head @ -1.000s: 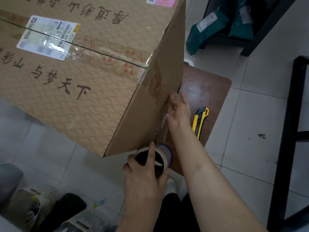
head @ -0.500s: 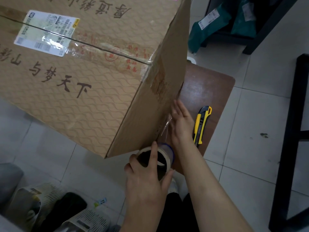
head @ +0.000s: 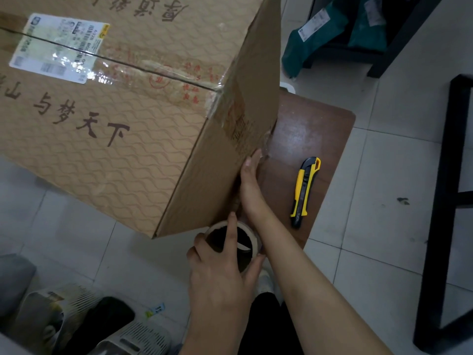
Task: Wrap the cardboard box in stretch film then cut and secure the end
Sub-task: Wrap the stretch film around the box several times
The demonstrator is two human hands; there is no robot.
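A large cardboard box [head: 122, 116] with printed characters and a white shipping label rests on a small brown table [head: 312, 134] and overhangs its left side. My left hand [head: 220, 272] grips a roll of stretch film [head: 247, 242] by its cardboard core, just below the box's near corner. My right hand [head: 249, 183] lies flat, fingers together, against the box's side face, pressing clear film onto it. A short strip of film runs from the roll up to that hand. A yellow and black utility knife [head: 304, 192] lies on the table to the right of my right hand.
White slatted baskets [head: 76, 326] with dark items sit on the tiled floor at the bottom left. A black metal frame [head: 445, 201] stands on the right. Green parcel bags [head: 332, 29] lie under a dark shelf at the top right.
My right hand has slid along the box's side face, smoothing the film, and now lies closer against the cardboard. The left hand keeps its hold on the roll near the corner.
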